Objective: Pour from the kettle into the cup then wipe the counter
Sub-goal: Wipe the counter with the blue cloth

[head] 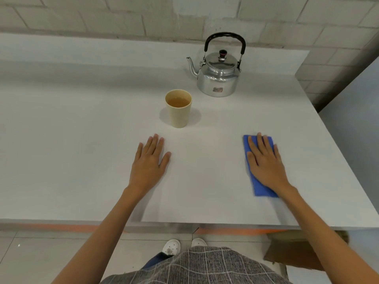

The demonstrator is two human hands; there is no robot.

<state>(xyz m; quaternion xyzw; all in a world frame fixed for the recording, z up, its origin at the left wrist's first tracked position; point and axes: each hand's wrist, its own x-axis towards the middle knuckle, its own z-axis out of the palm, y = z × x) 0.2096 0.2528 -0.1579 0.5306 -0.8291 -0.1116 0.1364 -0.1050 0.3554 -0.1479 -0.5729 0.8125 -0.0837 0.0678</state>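
A silver kettle [218,75] with a black handle stands upright at the back of the white counter [82,130], its spout pointing left. In front of it and to the left stands a cream cup [178,113] holding brownish liquid. My right hand [265,162] lies flat, fingers spread, on top of a blue cloth [260,189] on the counter's right side. My left hand [148,162] rests flat and open on the bare counter, just below the cup and apart from it.
A block wall [143,15] runs behind the counter. The counter's right edge [336,152] lies close to the cloth and its front edge [164,223] is near my body. A brown box [291,253] sits on the floor under the right corner.
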